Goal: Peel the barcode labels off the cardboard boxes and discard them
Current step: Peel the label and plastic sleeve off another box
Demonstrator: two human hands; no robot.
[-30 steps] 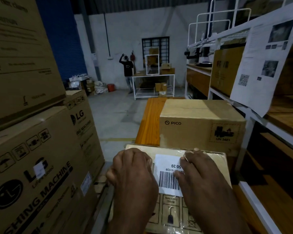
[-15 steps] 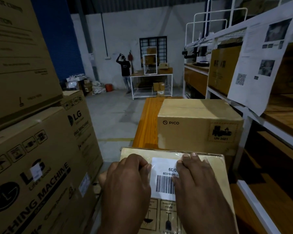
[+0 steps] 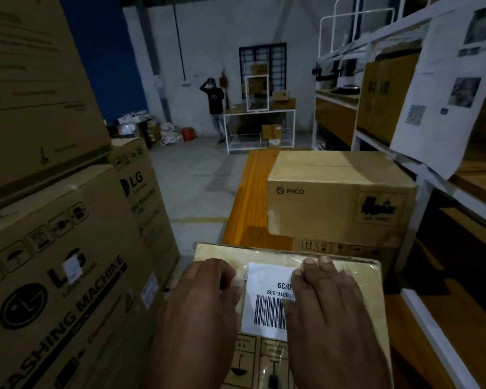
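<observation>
A flat cardboard box (image 3: 359, 276) lies right in front of me, its top covered with clear film. A white barcode label (image 3: 267, 301) is stuck on it under the film. My left hand (image 3: 199, 313) sits at the label's left edge with its fingers curled, the tips picking at a small lifted bit of film and label there. My right hand (image 3: 328, 313) lies flat with straight fingers over the label's right part and presses the box down. Its fingertips reach the box's far edge.
A larger PICO cardboard box (image 3: 334, 197) stands just behind on an orange wooden platform (image 3: 250, 197). Stacked LG washing machine boxes (image 3: 54, 276) wall off the left. White shelving (image 3: 432, 175) with a hanging paper sheet runs along the right. A person (image 3: 215, 105) stands far back by a table.
My view has dipped and come closer to the box. My right hand's fingers have slid forward to the box's far edge. My left fingers stay at the label's left edge.
</observation>
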